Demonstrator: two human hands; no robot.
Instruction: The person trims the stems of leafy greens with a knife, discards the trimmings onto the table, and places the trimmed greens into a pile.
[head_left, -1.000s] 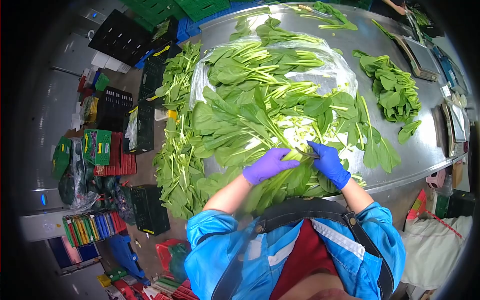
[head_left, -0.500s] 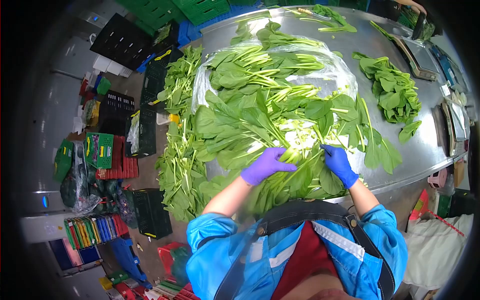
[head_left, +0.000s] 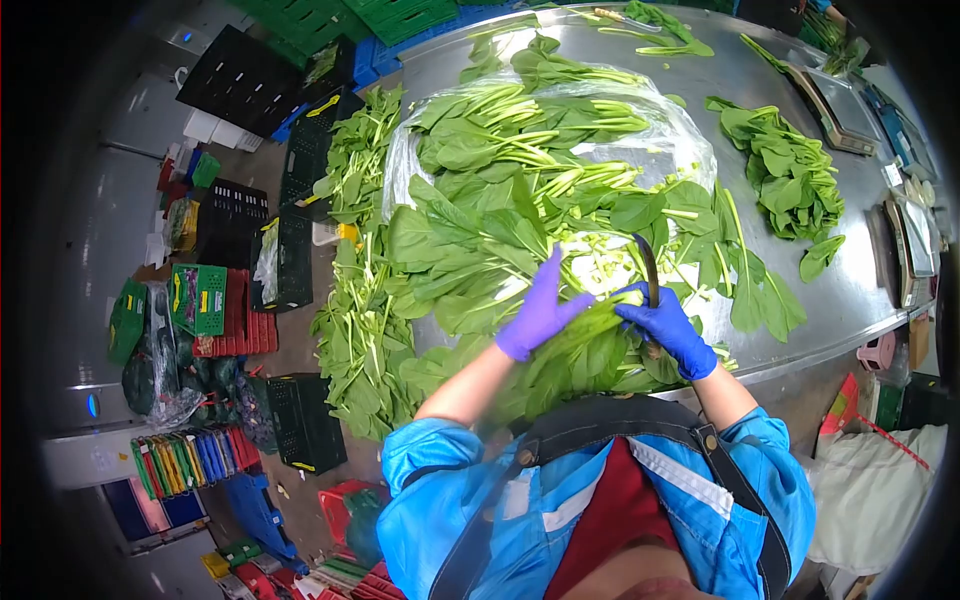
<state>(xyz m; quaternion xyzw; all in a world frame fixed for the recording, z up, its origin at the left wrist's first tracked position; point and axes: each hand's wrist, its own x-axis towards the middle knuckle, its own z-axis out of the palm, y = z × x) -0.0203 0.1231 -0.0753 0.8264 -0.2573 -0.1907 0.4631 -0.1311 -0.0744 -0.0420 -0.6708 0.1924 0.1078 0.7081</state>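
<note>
My left hand [head_left: 540, 312], in a purple glove, is open with fingers and thumb spread. It is beside a bunch of leafy greens [head_left: 580, 350] that lies between my hands and the apron. My right hand [head_left: 670, 330], in a blue glove, is closed around a knife with a dark curved blade [head_left: 651, 270] pointing away from me. The stem ends of the bunch meet the right hand's fingertips. Just beyond the hands lie pale cut stem pieces [head_left: 602, 268]. Larger leafy greens [head_left: 450, 240] spread to the left of them.
Clear plastic sheeting [head_left: 400, 165] lies under more greens on the metal table [head_left: 720, 60]. Another pile of greens [head_left: 790, 185] is at the right, near weighing scales [head_left: 840, 105]. Dark crates [head_left: 300, 260] stand to the left. Part of another person [head_left: 835, 15] shows at the far right.
My left hand has let go of the stem ends and spread its fingers, moving slightly away. My right hand has shifted left and turned, bringing the knife blade upright into view.
</note>
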